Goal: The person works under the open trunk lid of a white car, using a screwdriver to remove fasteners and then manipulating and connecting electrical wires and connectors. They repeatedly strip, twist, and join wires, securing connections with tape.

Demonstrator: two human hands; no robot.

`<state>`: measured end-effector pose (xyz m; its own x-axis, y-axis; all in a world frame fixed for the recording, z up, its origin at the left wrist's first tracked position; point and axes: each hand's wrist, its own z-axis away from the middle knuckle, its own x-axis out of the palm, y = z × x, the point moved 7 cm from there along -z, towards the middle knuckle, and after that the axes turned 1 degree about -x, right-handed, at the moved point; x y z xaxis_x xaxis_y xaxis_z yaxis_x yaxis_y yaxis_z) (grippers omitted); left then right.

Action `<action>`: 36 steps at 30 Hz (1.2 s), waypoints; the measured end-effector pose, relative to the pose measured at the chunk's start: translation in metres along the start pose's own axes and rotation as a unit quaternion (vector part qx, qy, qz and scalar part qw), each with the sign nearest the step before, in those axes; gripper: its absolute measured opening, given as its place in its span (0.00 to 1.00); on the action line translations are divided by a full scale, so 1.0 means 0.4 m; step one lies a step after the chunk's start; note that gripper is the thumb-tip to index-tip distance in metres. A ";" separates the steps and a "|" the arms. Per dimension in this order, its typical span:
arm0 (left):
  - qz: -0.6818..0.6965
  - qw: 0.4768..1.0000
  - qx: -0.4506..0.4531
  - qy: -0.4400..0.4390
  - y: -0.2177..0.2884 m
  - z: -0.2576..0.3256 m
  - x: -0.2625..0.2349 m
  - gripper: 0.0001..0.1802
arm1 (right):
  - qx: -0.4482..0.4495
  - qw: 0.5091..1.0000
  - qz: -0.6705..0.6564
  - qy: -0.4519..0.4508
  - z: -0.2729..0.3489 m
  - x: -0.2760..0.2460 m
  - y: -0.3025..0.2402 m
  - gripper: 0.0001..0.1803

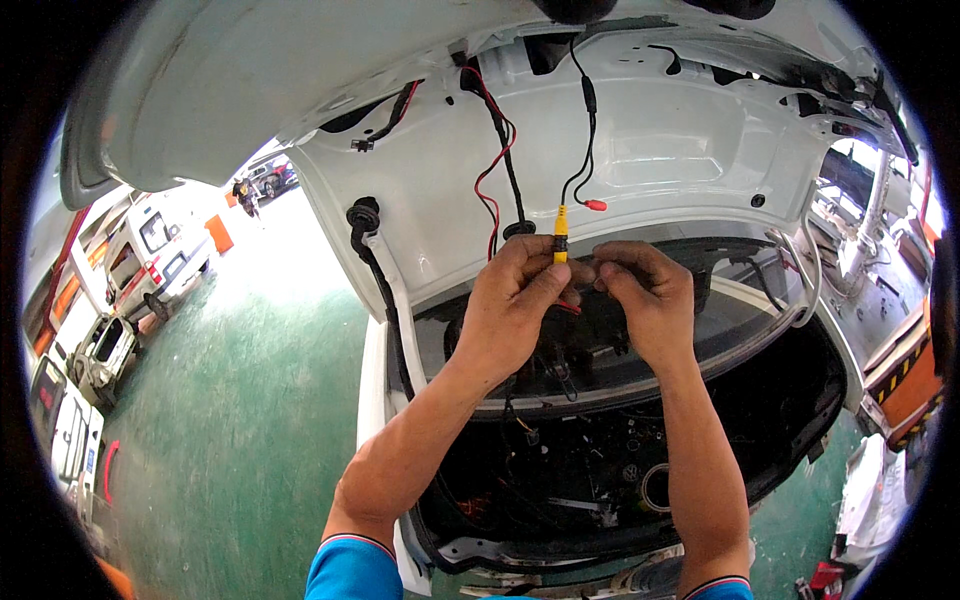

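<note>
My left hand (522,290) pinches a yellow RCA cable connector (561,226) between thumb and fingers. Its black cable hangs from the raised white trunk lid (640,150). From the same cable dangles a red plug (596,205), just above my hands. Close beside, my right hand (645,292) has thumb and forefinger pressed together; whatever lies between them is hidden. A small red wire end (568,308) shows below my left fingers. Left of the connector, a red wire (478,187) runs down alongside a black harness (511,170) and passes behind my left hand.
A black harness with a rubber grommet (363,215) runs down the lid's left side. Below my arms lies the dark open trunk (600,470) with tools and loose parts. Parked vehicles (150,250) stand across the green floor (230,400). A striped orange object (905,375) is at right.
</note>
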<state>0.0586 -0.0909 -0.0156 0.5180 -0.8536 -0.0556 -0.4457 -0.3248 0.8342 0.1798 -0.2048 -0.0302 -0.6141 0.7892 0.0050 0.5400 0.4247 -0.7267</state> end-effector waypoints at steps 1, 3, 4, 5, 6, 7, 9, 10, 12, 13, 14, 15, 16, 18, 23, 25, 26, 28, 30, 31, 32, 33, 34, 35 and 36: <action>-0.012 1.000 -0.003 0.007 0.000 0.001 -0.004 0.14 | -0.002 1.000 -0.005 -0.001 0.000 0.001 0.001 0.09; -0.052 0.998 -0.004 0.022 0.001 0.001 -0.010 0.14 | 0.011 1.000 -0.010 -0.006 0.001 0.003 -0.006 0.09; -0.082 0.996 -0.001 0.030 0.005 0.000 -0.012 0.14 | 0.018 1.000 -0.013 -0.008 0.002 0.004 -0.012 0.09; -0.112 0.993 0.002 0.039 0.007 -0.001 -0.014 0.14 | 0.009 1.000 -0.003 -0.006 0.003 0.007 -0.022 0.09; -0.139 0.989 0.014 0.052 0.012 -0.002 -0.018 0.14 | 0.000 1.000 0.008 -0.005 0.005 0.012 -0.031 0.09; -0.165 0.984 0.027 0.065 0.015 -0.002 -0.020 0.14 | -0.009 1.000 0.018 -0.003 0.006 0.017 -0.040 0.09; -0.222 0.969 0.061 0.085 0.030 -0.001 -0.018 0.14 | -0.030 0.999 0.038 -0.003 0.006 0.022 -0.054 0.09; -0.252 0.960 0.083 0.091 0.043 0.001 -0.013 0.14 | -0.041 0.998 0.048 -0.002 0.006 0.025 -0.060 0.08; -0.283 0.947 0.110 0.104 0.053 0.003 -0.005 0.13 | -0.053 0.998 0.041 0.007 0.004 0.030 -0.066 0.08; -0.284 0.946 0.115 0.110 0.049 0.003 -0.003 0.13 | -0.060 0.997 0.038 0.012 0.004 0.032 -0.069 0.08; -0.285 0.944 0.119 0.117 0.047 0.004 -0.003 0.12 | -0.063 0.996 0.063 0.017 0.004 0.034 -0.075 0.07; -0.301 0.937 0.127 0.122 0.049 0.006 -0.001 0.12 | -0.066 0.994 0.088 0.022 0.004 0.035 -0.084 0.07; -0.317 0.931 0.134 0.126 0.052 0.007 0.001 0.11 | -0.069 0.991 0.114 0.027 0.004 0.037 -0.090 0.07; -0.355 0.914 0.147 0.130 0.058 0.009 0.010 0.11 | -0.100 0.982 0.155 0.041 0.005 0.039 -0.107 0.07; -0.441 0.870 0.183 0.123 0.069 0.015 0.040 0.11 | -0.120 0.958 0.248 0.074 0.009 0.036 -0.112 0.06; -0.439 0.868 0.203 0.113 0.072 0.021 0.047 0.12 | -0.091 0.960 0.252 0.077 0.006 0.035 -0.107 0.06; -0.438 0.866 0.215 0.106 0.074 0.023 0.052 0.12 | -0.091 0.965 0.233 0.084 0.004 0.030 -0.100 0.06; -0.395 0.887 0.222 0.088 0.069 0.018 0.051 0.15 | -0.089 0.972 0.195 0.097 0.001 0.021 -0.075 0.06; -0.331 0.920 0.193 0.080 0.061 0.014 0.041 0.16 | -0.098 0.974 0.167 0.114 0.003 0.018 -0.081 0.06; -0.286 0.941 0.160 0.081 0.055 0.013 0.035 0.17 | -0.102 0.975 0.153 0.122 0.004 0.015 -0.084 0.06; -0.240 0.959 0.126 0.080 0.048 0.012 0.031 0.18 | -0.112 0.974 0.156 0.118 0.003 0.016 -0.089 0.06; -0.255 0.959 0.109 0.060 0.049 0.006 0.032 0.17 | -0.122 0.973 0.160 0.114 0.000 0.017 -0.095 0.05; -0.271 0.957 0.092 0.039 0.054 -0.004 0.028 0.16 | -0.132 0.972 0.163 0.110 -0.001 0.018 -0.100 0.05; -0.285 0.955 0.076 0.020 0.053 -0.009 0.028 0.15 | -0.131 0.971 0.164 0.110 -0.002 0.019 -0.101 0.05; -0.293 0.953 0.069 0.028 0.053 -0.007 0.026 0.14 | -0.130 0.971 0.166 0.110 -0.002 0.022 -0.102 0.05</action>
<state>0.0566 -0.1054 0.0032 0.7443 -0.4869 -0.4571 -0.1569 -0.7928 0.5890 0.1528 -0.2149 0.0000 -0.2591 0.9653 -0.0320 0.8316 0.2061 -0.5157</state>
